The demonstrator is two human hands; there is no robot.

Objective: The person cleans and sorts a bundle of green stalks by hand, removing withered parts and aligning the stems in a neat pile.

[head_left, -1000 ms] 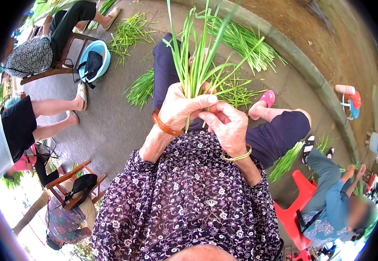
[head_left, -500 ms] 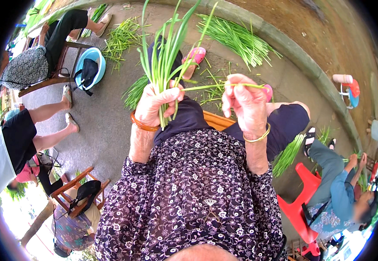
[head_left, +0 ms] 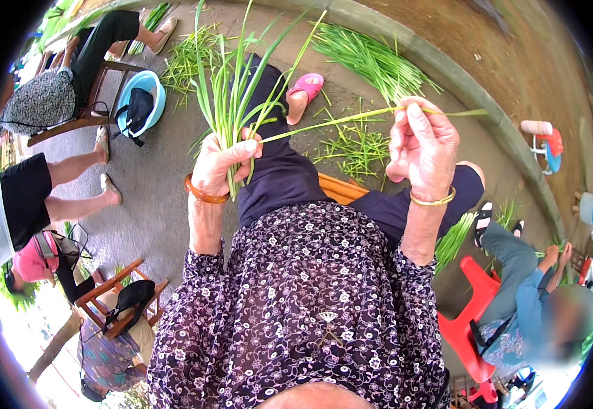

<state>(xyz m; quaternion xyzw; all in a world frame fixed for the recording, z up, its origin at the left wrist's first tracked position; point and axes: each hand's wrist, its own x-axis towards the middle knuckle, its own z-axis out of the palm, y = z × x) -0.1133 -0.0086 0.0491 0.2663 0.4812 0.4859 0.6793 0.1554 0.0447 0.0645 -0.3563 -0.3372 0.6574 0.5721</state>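
My left hand point(head_left: 216, 165) is closed round the lower stems of a bunch of long flat green leaves point(head_left: 230, 112) that look like garlic chives. The leaves fan up and away from me, and the cut ends poke out below the fingers. A single thin strand point(head_left: 334, 124), yellowish green, runs from the bunch across to my right hand point(head_left: 424, 151). There the thumb and fingers pinch it, and its far end sticks out to the right. Both hands are raised above my lap, well apart.
A pile of green stalks point(head_left: 368, 58) lies beyond my feet, with scattered trimmings point(head_left: 354, 151) nearer. Another heap point(head_left: 191, 58) is far left, near a light blue basin point(head_left: 158, 88) holding a black bag. People sit on both sides. A red plastic stool point(head_left: 467, 334) stands at right.
My right hand has moved right and slightly up, drawing the strand out longer. My left hand has shifted left and a little down with the bunch, so the hands are farther apart.
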